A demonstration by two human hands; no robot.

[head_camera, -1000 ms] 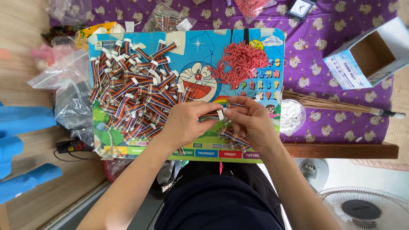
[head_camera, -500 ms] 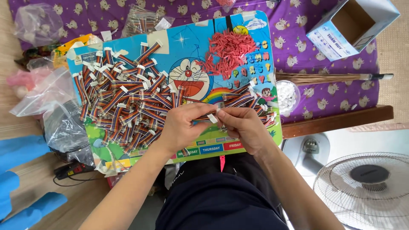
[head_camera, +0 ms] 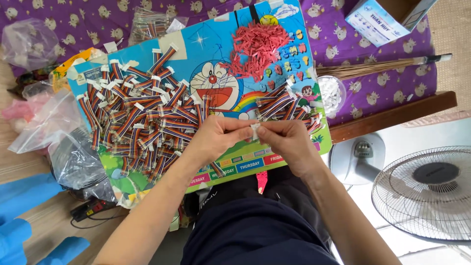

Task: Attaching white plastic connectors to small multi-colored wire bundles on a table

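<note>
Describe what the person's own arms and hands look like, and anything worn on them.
Both arms are bare from elbow to fingertips: no sleeves show in this view. The left hand and right hand wear no gloves, and no rings, watch or bracelets can be seen. The fingernails look short and plain. Dark clothing covers the lap below them.

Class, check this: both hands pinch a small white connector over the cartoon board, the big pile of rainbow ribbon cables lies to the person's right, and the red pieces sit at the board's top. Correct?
Not quite. The head view shows the big pile of rainbow ribbon cables to the person's left, beside the left hand; only a small bundle lies right. The rest stands: both hands, the right hand too, pinch the white connector.
</note>
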